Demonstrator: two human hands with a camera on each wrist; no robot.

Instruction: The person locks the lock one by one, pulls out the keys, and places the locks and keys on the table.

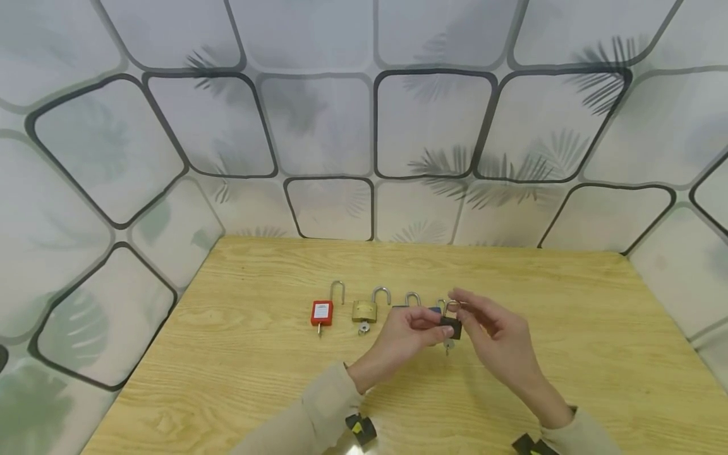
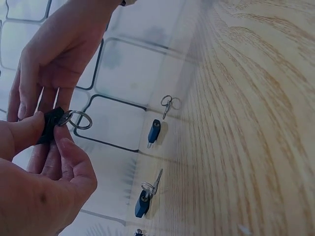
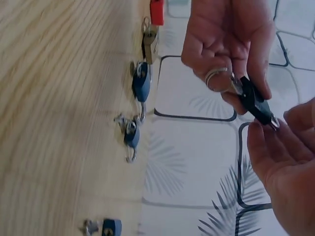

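My left hand (image 1: 400,332) pinches a small black padlock (image 1: 451,327) by its body, thumb in front. A key on a ring (image 2: 76,119) sticks out of its lower end. On the other side, my right hand (image 1: 503,341) has its thumb and fingertips at the metal shackle (image 3: 274,123), which stands up from the body. Both hands hold the padlock above the table. Behind them are blue padlocks (image 3: 141,82), partly hidden by the left hand in the head view. Another blue padlock (image 3: 111,227) shows in the right wrist view, a key lying beside it.
On the wooden table (image 1: 256,379), a red padlock (image 1: 321,313) and a brass padlock (image 1: 364,311) stand left of the blue ones in a row. Both have raised shackles and keys. A patterned curtain (image 1: 330,126) encloses the table's back and sides.
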